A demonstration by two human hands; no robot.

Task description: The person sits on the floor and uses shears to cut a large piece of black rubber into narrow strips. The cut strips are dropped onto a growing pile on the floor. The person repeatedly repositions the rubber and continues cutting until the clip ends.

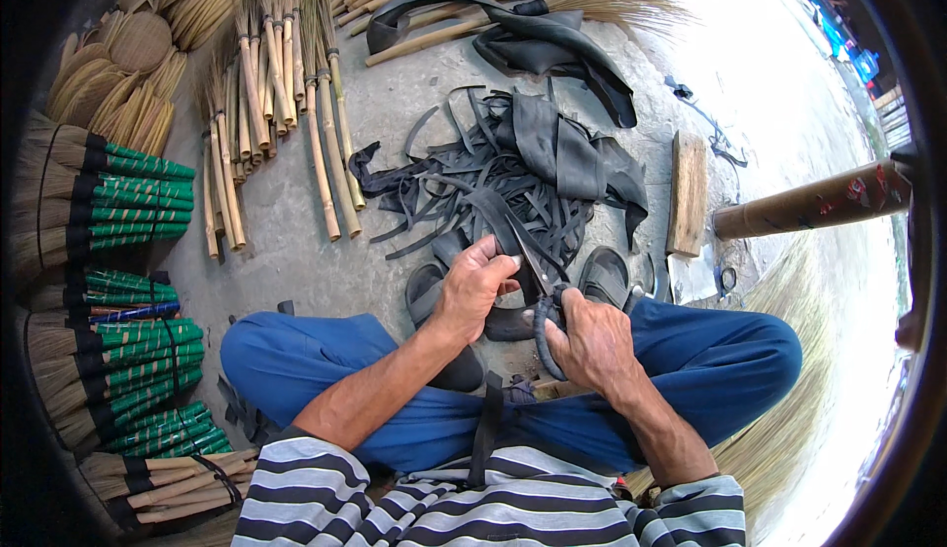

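I sit cross-legged on a concrete floor in blue trousers. My right hand (590, 335) grips the looped handles of large scissors (534, 263), whose blades point up and away from me. My left hand (475, 286) pinches a black rubber strip (488, 214) just beside the blades. The strip runs up into a heap of cut black rubber strips and inner-tube pieces (513, 167) in front of my knees.
Bundles of bamboo-handled brooms (281, 123) lie at the left and top. Green-bound broom heads (118, 202) are stacked at the far left. A wooden block (688, 192) and a bamboo pole (809, 204) lie at the right, dark sandals (604, 276) by my feet.
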